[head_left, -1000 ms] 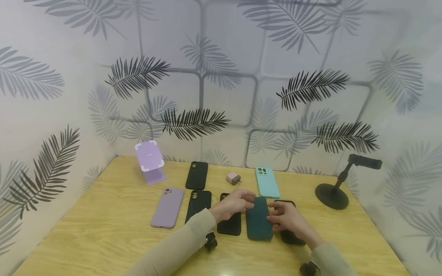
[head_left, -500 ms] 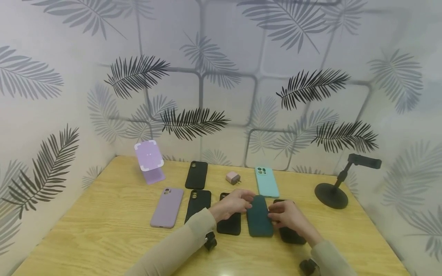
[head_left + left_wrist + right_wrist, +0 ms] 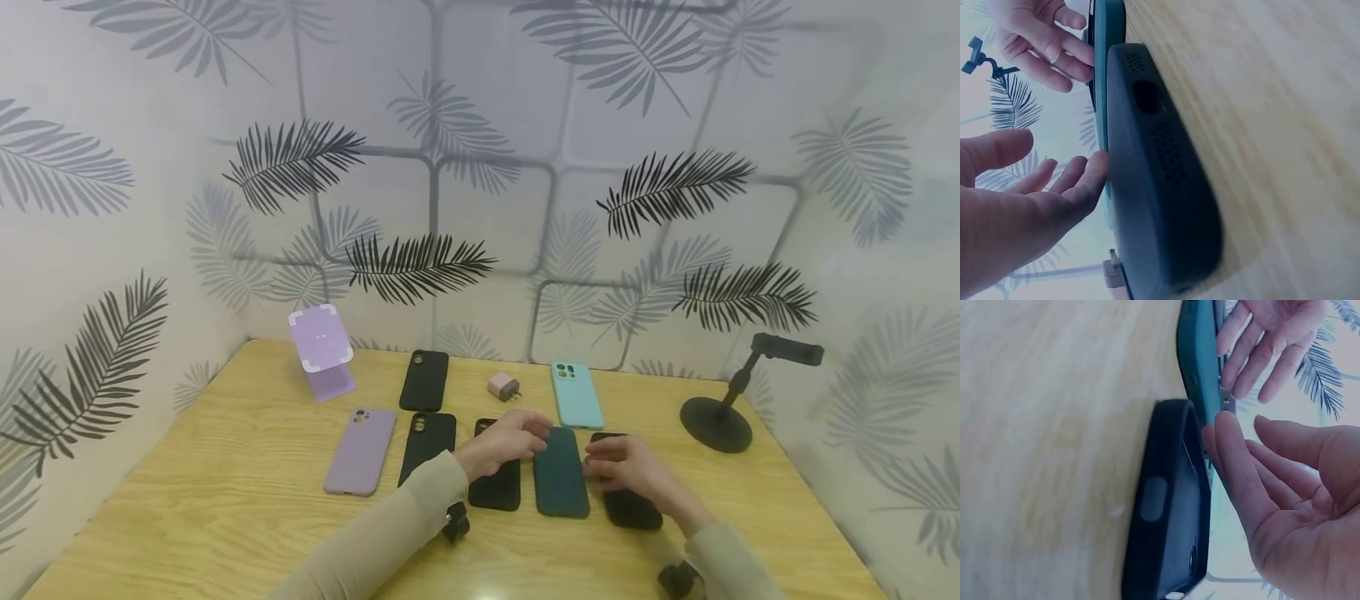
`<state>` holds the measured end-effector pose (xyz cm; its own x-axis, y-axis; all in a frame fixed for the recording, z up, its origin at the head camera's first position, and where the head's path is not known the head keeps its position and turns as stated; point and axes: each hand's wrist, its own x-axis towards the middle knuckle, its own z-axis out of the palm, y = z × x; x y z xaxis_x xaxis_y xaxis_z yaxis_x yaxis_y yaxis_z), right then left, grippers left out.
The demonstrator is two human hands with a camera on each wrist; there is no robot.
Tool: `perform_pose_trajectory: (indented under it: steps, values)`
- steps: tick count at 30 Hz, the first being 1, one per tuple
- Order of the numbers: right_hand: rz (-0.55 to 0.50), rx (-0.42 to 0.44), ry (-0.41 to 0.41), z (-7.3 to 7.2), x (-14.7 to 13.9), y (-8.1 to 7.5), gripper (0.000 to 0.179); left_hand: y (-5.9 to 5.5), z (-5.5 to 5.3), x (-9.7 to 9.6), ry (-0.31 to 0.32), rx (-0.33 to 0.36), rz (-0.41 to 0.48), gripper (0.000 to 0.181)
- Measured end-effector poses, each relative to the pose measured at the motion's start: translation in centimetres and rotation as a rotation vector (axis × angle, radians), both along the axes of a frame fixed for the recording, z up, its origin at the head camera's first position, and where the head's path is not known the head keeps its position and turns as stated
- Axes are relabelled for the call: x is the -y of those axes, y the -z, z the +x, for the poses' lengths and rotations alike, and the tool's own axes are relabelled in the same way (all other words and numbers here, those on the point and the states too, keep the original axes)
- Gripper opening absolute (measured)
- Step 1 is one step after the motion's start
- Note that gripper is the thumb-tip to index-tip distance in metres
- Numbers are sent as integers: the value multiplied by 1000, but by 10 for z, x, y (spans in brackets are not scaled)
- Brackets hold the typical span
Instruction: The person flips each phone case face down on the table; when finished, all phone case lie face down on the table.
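Note:
A dark green phone case [image 3: 561, 472] lies flat on the table between my two hands. My left hand [image 3: 512, 440] is over a black phone case [image 3: 497, 487], its relaxed fingertips close to the green case's upper left edge. On the other side, my right hand [image 3: 628, 468] hovers over another black phone case [image 3: 633, 508], partly hiding it. Its fingers are spread loosely, just off the green case's right edge. In the right wrist view that black case [image 3: 1175, 512] shows its hollow inside. Neither palm [image 3: 1016, 219] holds anything.
Left of my hands lie a lilac phone case [image 3: 360, 454] and black cases [image 3: 424, 380] [image 3: 431, 442]. Behind are a purple phone stand [image 3: 324, 350], a pink charger plug [image 3: 503, 385] and a turquoise case [image 3: 577, 398]. A black stand [image 3: 716, 423] is at the right, near the patterned wall [image 3: 487, 200].
The green case has shifted slightly and straightened, now lying flat. My right fingers have drawn back a little to the right from its edge. The left hand has stayed almost in place.

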<state>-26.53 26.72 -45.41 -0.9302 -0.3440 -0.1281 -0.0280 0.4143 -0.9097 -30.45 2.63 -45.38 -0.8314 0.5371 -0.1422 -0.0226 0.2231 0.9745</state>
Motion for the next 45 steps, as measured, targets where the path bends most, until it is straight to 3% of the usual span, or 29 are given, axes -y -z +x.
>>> perform_pose_trajectory:
  steps: [6,11,18,25,31,38,42,45]
  values:
    - [-64,-30,-52,-6,-15,-3,50,-8,0,-5,-5,-45,8,40]
    - [-10,-79,-84,-7,-35,-5,54,-11,4,-21,15,-23,63,40]
    - [60,-139,-28,-7,-57,-3,51,-5,15,-47,28,-17,54,40]
    - [164,-187,40,-5,-71,0,45,-2,24,-59,52,-46,22,46]
    - [138,-117,11,-3,-81,2,50,-3,26,-68,67,-68,-37,48]
    - [69,8,-77,2,-89,3,58,5,24,-78,43,-83,-40,53]
    - [51,30,-94,4,-90,3,58,5,26,-83,8,-29,17,56]
    - [49,45,-81,4,-88,5,60,1,29,-85,-62,52,103,59]
